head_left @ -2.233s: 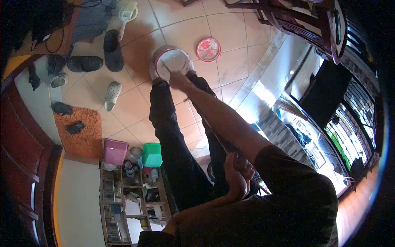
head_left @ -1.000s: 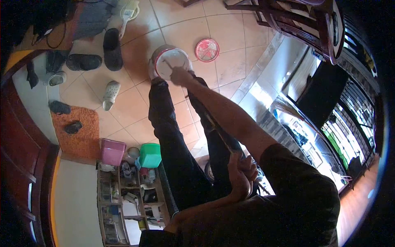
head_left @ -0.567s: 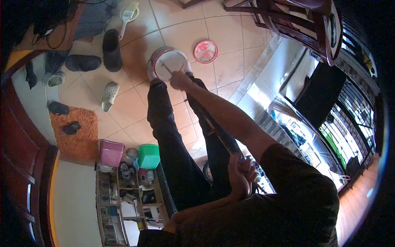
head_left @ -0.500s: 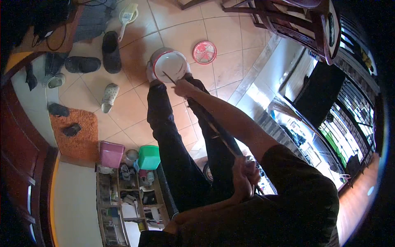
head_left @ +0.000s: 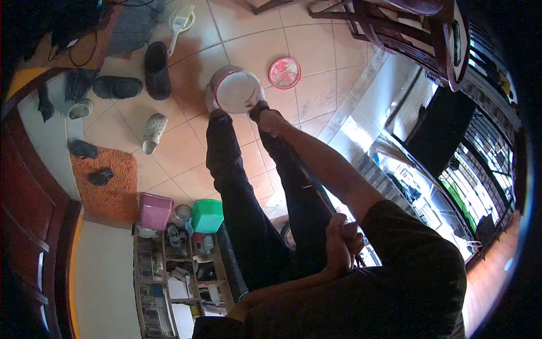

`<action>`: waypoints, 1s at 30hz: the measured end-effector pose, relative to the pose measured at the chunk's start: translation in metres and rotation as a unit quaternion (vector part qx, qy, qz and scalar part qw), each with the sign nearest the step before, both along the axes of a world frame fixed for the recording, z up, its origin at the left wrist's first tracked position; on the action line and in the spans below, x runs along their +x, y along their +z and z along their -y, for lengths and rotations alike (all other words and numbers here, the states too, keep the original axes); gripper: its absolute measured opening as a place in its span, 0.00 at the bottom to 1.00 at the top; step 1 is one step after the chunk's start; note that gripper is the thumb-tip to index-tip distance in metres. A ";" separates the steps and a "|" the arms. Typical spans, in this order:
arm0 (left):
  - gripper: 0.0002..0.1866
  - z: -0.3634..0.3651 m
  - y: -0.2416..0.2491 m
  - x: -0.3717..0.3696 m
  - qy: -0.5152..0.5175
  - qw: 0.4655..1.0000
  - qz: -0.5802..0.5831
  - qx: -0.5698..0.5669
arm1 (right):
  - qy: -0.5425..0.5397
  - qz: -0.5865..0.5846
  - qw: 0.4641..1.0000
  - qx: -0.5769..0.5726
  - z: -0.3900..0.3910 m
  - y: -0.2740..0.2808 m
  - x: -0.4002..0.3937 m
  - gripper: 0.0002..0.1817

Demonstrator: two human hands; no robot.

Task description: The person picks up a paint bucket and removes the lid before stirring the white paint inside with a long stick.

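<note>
My right hand [head_left: 273,122] is stretched forward near the bucket's rim, fingers closed around the far part of a long thin stick [head_left: 319,193]. The stick runs back along my leg to my left hand [head_left: 343,244], which is closed around its near end by my lap. Whether my left hand also holds something else cannot be made out. A white bucket [head_left: 239,90] with a reddish rim stands between my feet, with dark marks or bits inside it near my right hand. A round red-and-white lid [head_left: 285,73] lies on the tiles beside it.
Several dark shoes [head_left: 157,70] and a pale clog [head_left: 153,133] are on the left floor, near an orange mat [head_left: 118,178]. A shelf [head_left: 180,265] with pink [head_left: 156,211] and green [head_left: 207,216] tubs is at lower left. Wooden chairs [head_left: 395,34] stand upper right.
My right hand has drawn slightly back from the bucket, toward the right. The stick's far end, which reached over the bucket's opening, now shows less. My left hand stays by my lap.
</note>
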State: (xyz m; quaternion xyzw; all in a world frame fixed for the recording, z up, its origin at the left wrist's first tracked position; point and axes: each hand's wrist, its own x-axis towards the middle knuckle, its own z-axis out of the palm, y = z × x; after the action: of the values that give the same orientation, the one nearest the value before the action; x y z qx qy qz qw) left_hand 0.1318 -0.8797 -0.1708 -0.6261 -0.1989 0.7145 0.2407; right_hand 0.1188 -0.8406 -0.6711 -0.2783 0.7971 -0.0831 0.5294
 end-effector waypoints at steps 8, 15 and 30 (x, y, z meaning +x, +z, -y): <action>0.12 0.012 -0.012 -0.007 0.036 0.997 0.047 -0.056 | 0.149 -0.341 0.916 -0.148 0.044 0.050 -0.029 0.04; 0.13 0.002 -0.008 -0.009 -0.020 0.998 0.009 -0.053 | 0.021 -0.093 0.995 0.030 -0.016 0.068 -0.065 0.07; 0.11 0.021 -0.018 -0.011 0.080 0.996 0.006 -0.044 | -0.188 -0.119 0.969 0.105 0.015 0.088 -0.063 0.08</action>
State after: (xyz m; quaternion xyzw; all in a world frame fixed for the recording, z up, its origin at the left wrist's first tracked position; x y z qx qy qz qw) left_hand 0.1207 -0.9003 -0.1889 -0.6222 -0.2182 0.7359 0.1543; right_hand 0.0557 -0.8559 -0.5829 -0.0739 0.8966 -0.0633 0.4320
